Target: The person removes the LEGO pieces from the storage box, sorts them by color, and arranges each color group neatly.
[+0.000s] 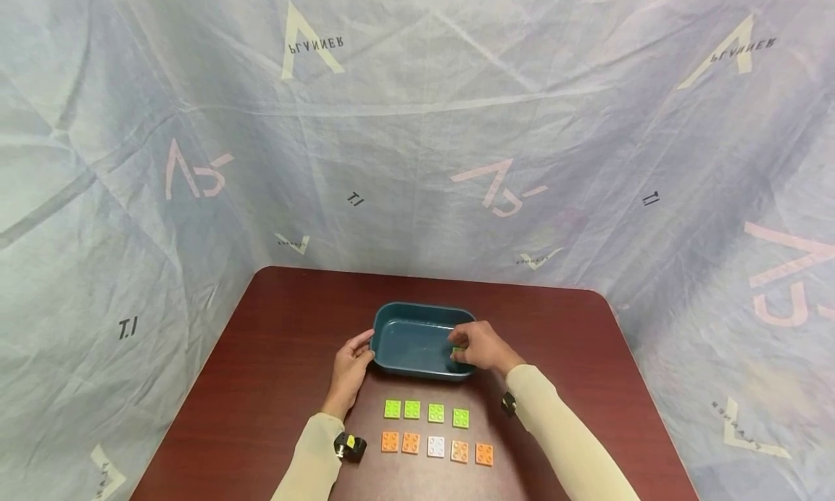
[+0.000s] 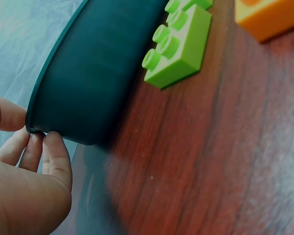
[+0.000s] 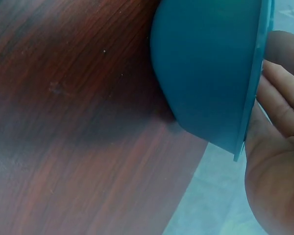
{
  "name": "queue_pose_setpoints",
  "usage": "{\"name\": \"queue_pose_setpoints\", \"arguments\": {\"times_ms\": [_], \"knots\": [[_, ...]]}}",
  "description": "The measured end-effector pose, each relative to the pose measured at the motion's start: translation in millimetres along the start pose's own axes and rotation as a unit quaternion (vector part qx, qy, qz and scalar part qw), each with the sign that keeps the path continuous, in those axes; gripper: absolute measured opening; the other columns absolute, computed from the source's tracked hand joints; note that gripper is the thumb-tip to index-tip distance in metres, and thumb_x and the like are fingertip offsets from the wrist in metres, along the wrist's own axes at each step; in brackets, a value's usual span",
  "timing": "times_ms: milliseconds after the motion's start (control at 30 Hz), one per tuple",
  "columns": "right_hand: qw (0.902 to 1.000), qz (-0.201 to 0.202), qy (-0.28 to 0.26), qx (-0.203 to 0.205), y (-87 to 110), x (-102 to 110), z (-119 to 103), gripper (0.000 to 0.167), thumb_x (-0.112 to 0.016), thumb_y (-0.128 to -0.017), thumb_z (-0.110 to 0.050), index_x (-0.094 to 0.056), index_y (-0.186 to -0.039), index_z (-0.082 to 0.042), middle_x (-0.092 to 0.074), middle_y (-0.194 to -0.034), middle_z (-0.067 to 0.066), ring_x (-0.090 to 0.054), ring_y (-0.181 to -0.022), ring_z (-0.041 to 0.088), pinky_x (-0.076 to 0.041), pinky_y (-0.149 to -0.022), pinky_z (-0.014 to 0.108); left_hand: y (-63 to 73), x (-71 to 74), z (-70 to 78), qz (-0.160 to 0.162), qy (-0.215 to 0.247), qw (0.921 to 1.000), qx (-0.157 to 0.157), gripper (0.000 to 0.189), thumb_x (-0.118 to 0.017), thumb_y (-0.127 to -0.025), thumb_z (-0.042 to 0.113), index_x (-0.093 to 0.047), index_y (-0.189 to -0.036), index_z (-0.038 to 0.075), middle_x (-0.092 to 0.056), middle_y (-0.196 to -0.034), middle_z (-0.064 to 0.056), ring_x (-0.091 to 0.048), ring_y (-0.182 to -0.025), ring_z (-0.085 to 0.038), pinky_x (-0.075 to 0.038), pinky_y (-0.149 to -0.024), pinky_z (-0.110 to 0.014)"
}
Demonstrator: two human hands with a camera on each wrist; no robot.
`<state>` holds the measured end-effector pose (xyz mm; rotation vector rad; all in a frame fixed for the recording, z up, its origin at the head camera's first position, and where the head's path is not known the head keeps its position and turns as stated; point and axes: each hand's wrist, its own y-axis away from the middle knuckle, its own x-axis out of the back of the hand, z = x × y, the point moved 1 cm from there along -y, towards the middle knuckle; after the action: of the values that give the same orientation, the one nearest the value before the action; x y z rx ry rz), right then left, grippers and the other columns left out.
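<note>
A dark teal plastic tub [image 1: 411, 374] sits on the table, its rim facing up. My left hand [image 1: 350, 370] holds the tub's left end, fingers and thumb at the rim, as the left wrist view also shows. Inside the tub's right end, my right hand [image 1: 481, 345] pinches a green toy brick [image 1: 459, 350] between thumb and fingers. From the right wrist the tub wall [image 3: 210, 73] hides that brick, and part of the hand [image 3: 274, 161] shows beyond the rim. In front of the tub lies a row of green bricks [image 1: 435, 412], studs up.
Nearer the person, a second row holds several orange bricks [image 1: 411, 443] with one white brick [image 1: 435, 446] among them. The reddish-brown wooden table [image 1: 261, 385] is enclosed by hanging grey printed cloth [image 1: 417, 160] at the back and both sides.
</note>
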<state>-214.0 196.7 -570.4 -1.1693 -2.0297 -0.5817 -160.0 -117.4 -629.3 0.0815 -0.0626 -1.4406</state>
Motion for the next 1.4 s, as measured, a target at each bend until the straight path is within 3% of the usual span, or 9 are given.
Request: {"name": "queue_pose_setpoints", "arguments": {"times_ms": [467, 667, 1000, 1167, 1333, 1400], "knots": [[0.9941, -0.048, 0.095, 0.023, -12.5, -1, 1, 0.031, -0.089, -0.085, -0.013, -0.081, -0.115, -0.007, -0.080, -0.113, 0.006, -0.076, -0.097, 0.019, -0.063, -0.083, 0.040, 2.8, -0.5, 0.4, 0.001, 0.004, 1.0000, 0.007, 0.047, -0.060, -0.101, -0.001, -0.063, -0.148, 0.007, -0.057, -0.148, -0.021, -0.057, -0.133, -0.039, -0.050, -0.085, -0.014], [0.9870, -0.065, 0.143, 0.035, -18.3, -1, -1, 0.027, -0.090, -0.083, -0.012, -0.084, -0.109, -0.009, -0.081, -0.109, 0.005, -0.072, -0.090, 0.016, -0.062, -0.079, 0.039, 1.8, -1.0, -3.9, 0.008, -0.001, 1.0000, 0.002, 0.048, -0.061, -0.101, 0.000, -0.063, -0.148, 0.007, -0.058, -0.147, -0.021, -0.058, -0.132, -0.038, -0.049, -0.086, -0.014], [0.9751, -0.069, 0.206, 0.044, -25.1, -3, -5, 0.015, -0.089, -0.081, -0.009, -0.085, -0.095, -0.012, -0.078, -0.085, -0.002, -0.063, -0.073, 0.012, -0.057, -0.068, 0.033, 0.7, -3.0, -4.2, 0.016, 0.009, 0.9998, -0.001, 0.048, -0.062, -0.100, 0.002, -0.062, -0.148, 0.009, -0.058, -0.147, -0.020, -0.057, -0.132, -0.038, -0.048, -0.083, -0.013], [0.9684, -0.073, 0.237, 0.030, -26.3, -6, -6, 0.011, -0.085, -0.082, -0.008, -0.084, -0.091, -0.014, -0.072, -0.078, -0.007, -0.054, -0.075, 0.015, -0.051, -0.069, 0.034, -0.6, -1.9, -4.9, 0.018, 0.007, 0.9998, 0.000, 0.047, -0.063, -0.099, 0.001, -0.066, -0.145, 0.012, -0.061, -0.144, -0.019, -0.059, -0.129, -0.036, -0.049, -0.083, -0.013], [0.9673, -0.069, 0.243, 0.022, -27.7, -10, -5, 0.011, -0.082, -0.083, -0.003, -0.082, -0.086, -0.013, -0.067, -0.070, -0.004, -0.045, -0.068, 0.013, -0.042, -0.062, 0.030, -0.3, -2.2, -4.1, 0.020, 0.010, 0.9997, -0.003, 0.047, -0.062, -0.099, -0.001, -0.067, -0.144, 0.012, -0.062, -0.141, -0.019, -0.060, -0.127, -0.035, -0.050, -0.085, -0.014], [0.9688, -0.069, 0.238, 0.017, -28.0, -11, -5, 0.012, -0.082, -0.082, -0.001, -0.082, -0.088, -0.012, -0.070, -0.073, 0.000, -0.047, -0.066, 0.012, -0.044, -0.061, 0.030, 0.1, -2.4, -3.5, 0.022, 0.010, 0.9997, -0.003, 0.047, -0.062, -0.099, -0.002, -0.067, -0.144, 0.012, -0.063, -0.141, -0.019, -0.060, -0.127, -0.035, -0.050, -0.085, -0.015]]}}
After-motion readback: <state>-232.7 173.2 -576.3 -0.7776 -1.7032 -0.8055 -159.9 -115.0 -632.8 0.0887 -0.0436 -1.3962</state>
